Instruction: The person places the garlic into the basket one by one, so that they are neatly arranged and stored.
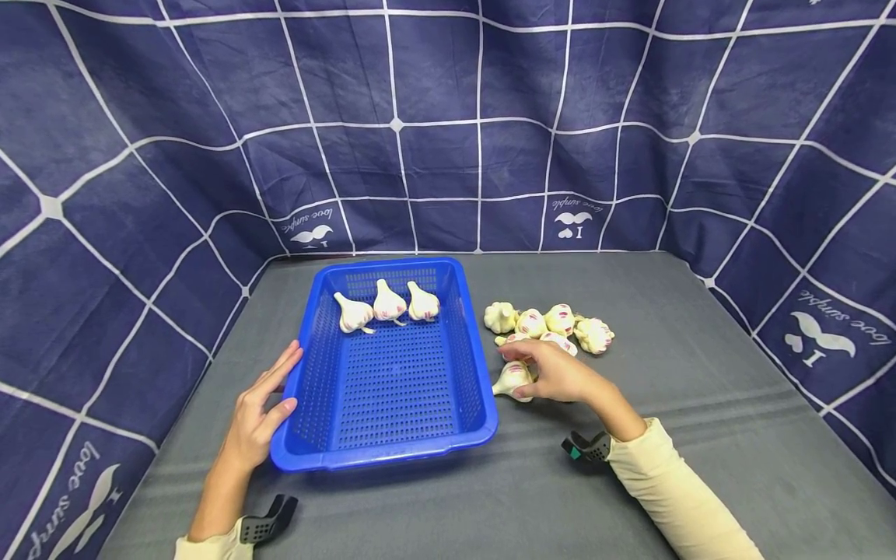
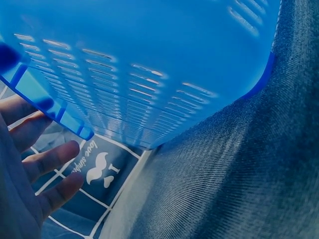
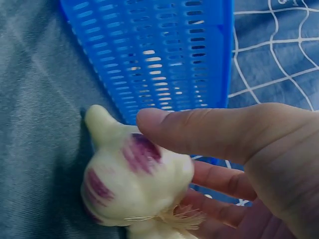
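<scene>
A blue plastic basket (image 1: 397,389) stands on the grey cloth, with three garlic bulbs (image 1: 387,302) in a row at its far end. At the basket's left side is my left hand (image 1: 255,420), its fingers extended and the fingertips right at the rim (image 2: 65,117). To the right of the basket, my right hand (image 1: 560,373) has thumb and fingers around a garlic bulb (image 3: 139,174) with purple streaks. That bulb's stem points toward the basket wall (image 3: 149,55), and the thumb (image 3: 194,132) lies across its upper side.
Several more garlic bulbs (image 1: 530,323) lie clustered just beyond my right hand, the rightmost bulb (image 1: 594,335) a little apart. A dark blue curtain (image 1: 448,163) with white lines encloses the back and sides of the grey table surface (image 1: 672,327).
</scene>
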{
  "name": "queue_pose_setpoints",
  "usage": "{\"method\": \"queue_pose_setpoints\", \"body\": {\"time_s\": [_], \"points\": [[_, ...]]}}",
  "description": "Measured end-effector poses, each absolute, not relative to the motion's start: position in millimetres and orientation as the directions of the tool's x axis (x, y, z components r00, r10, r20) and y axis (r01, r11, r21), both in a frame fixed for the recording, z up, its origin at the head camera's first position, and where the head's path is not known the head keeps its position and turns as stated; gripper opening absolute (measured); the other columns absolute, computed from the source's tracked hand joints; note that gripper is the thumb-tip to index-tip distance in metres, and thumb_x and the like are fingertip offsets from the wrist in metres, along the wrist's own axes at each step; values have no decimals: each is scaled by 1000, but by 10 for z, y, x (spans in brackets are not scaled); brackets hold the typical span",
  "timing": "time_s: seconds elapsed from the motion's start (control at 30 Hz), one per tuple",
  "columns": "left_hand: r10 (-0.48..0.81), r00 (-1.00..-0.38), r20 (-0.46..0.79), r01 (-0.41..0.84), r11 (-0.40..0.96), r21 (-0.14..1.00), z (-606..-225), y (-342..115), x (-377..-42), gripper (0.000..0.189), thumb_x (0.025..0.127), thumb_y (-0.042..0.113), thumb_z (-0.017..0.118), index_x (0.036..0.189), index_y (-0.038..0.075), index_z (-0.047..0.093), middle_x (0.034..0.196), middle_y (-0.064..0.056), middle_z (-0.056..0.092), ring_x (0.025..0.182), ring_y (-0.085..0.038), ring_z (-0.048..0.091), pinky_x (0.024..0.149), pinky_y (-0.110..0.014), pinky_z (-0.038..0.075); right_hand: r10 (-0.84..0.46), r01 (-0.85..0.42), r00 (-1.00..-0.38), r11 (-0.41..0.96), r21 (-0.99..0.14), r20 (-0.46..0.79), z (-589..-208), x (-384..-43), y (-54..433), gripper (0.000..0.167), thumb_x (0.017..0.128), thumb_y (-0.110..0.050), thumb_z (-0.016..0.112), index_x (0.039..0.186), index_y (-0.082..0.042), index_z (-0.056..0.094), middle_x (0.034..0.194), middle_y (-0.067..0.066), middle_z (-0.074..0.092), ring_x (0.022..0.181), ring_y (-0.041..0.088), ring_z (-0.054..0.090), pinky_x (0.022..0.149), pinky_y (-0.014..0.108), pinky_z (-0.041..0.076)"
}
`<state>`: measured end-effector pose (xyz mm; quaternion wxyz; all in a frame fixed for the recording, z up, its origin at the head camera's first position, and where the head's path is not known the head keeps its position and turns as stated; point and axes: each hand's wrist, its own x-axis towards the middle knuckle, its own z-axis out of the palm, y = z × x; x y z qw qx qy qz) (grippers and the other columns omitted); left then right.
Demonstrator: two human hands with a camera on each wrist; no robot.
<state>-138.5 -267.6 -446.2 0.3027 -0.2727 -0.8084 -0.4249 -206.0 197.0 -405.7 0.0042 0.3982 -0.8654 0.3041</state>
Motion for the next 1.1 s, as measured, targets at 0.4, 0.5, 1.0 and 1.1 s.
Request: {"method": "queue_pose_setpoints", "body": {"time_s": [0.4,0.5,1.0,1.1], "points": [[185,-685,705,683,498,534,-4454,-2673,-1370,61,77,-1,54,138,-4,54,146,-21,47,128,-6,49,87,-14,38,-678,-686,-703,564,-459,218,-4073,-2001,1952,65,66,-11,88,124,5,62,122,15,67,114,31,61,98,46,44],[185,-676,713,691,496,526,-4453,-2673,-1377,61,76,-2,54,137,-5,54,145,-23,48,128,-6,49,87,-14,38,-678,-682,-706,572,-456,204,-4069,-1993,1958,66,66,-12,88,124,4,62,123,14,66,115,31,60,98,46,43],[184,-694,696,675,502,540,-4457,-2676,-1371,62,77,-1,54,139,-4,53,147,-21,47,131,-7,47,87,-15,38,-664,-685,-698,513,-517,266,-4004,-2004,2060,52,69,-18,87,113,-1,67,103,5,69,86,12,60,75,33,51],[185,-697,692,672,504,542,-4447,-2672,-1363,62,78,0,54,139,-3,53,147,-21,46,131,-6,47,87,-14,38,-649,-677,-708,512,-529,278,-3970,-2008,2087,48,68,-18,87,109,-4,68,95,-5,66,82,8,58,73,34,51]]}}
